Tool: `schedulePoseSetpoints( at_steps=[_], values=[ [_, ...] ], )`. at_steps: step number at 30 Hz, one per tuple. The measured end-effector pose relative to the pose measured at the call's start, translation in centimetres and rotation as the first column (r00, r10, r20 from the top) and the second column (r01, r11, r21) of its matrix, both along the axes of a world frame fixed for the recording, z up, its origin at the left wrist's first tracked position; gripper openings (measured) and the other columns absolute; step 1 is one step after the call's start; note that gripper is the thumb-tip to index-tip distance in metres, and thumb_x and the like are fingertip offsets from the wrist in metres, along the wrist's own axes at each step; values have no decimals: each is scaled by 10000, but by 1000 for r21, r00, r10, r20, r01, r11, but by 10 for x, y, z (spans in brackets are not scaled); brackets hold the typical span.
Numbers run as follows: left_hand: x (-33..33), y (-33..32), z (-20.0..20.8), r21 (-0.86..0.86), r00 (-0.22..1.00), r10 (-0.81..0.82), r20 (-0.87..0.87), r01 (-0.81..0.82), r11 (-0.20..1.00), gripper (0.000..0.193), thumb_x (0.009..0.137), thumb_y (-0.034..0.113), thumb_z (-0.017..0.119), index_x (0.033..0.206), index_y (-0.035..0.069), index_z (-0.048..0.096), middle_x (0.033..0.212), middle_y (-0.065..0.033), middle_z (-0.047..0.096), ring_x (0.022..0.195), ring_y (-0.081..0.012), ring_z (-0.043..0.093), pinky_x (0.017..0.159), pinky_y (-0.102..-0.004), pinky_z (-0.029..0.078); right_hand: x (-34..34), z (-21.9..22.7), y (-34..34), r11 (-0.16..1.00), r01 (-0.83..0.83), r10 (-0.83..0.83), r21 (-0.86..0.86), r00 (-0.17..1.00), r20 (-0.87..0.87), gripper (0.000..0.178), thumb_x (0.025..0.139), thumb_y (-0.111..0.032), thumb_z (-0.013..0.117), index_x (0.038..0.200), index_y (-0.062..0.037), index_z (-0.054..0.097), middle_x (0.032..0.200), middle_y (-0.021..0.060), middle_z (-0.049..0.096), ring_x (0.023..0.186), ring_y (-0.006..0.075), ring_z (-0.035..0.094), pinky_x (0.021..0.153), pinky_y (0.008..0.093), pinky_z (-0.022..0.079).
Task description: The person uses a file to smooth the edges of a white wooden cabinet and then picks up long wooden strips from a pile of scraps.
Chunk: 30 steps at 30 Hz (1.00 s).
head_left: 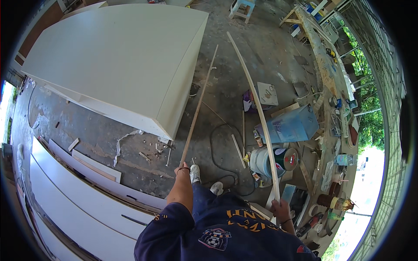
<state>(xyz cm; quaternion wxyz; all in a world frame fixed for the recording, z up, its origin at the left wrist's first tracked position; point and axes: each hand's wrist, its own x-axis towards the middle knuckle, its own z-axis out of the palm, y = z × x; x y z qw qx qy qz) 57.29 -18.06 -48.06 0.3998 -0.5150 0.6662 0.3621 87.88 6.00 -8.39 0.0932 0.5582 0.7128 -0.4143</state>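
My left hand (183, 168) is closed round the near end of a long thin wooden strip (197, 111), which stretches away from me beside the white cabinet. In my right hand (281, 210) is a second long wooden strip (257, 98), paler and a little wider, gripped near its lower end. The two strips lean apart at the near side and draw closer at their far ends. Whether the far ends touch the floor I cannot tell. A large white cabinet (117, 65) lies to the left of the left strip.
White panels (78, 191) lie at the lower left. Right of me are a blue translucent bin (289, 124), buckets (263, 161) and a cardboard box (266, 95). A cluttered workbench (324, 65) runs along the right. A black hose (212, 145) curls on the floor; a stool (242, 9) stands far off.
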Motion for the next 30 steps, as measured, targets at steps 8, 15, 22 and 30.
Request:
schedulePoseSetpoints(
  at_steps=[8,15,22,30],
  values=[
    [-13,-8,-41,210,345,921,184,-929,306,780,730,540,630,1306,103,338,1394,-91,314,1215,-256,365,954,-435,313,-25,9,15,998,15,-15,-53,1000,7,278,839,-286,605,726,-48,515,548,7,493,428,89,467,390,257,377],
    [51,-35,-13,301,444,859,253,-880,367,928,751,703,475,1441,173,153,1486,-112,175,1370,-315,150,1047,-601,166,-25,-6,58,990,10,-32,-144,988,-154,262,851,-277,602,731,-76,485,548,-9,466,402,78,428,364,242,358],
    [110,-130,1,360,931,351,-97,-296,885,785,803,654,458,1385,162,268,1419,-118,321,1299,-323,300,999,-582,235,-51,-24,113,959,-75,-15,-275,950,-311,199,886,-243,570,799,-82,491,531,-22,425,375,72,403,342,229,334],
    [187,-103,108,267,918,286,-275,-212,940,655,826,587,502,1290,143,376,1279,-136,497,1107,-335,517,881,-580,333,-87,-50,174,915,-139,-44,-379,899,-437,193,887,-261,572,844,-90,493,564,-20,428,389,52,401,337,219,345]
  ],
)
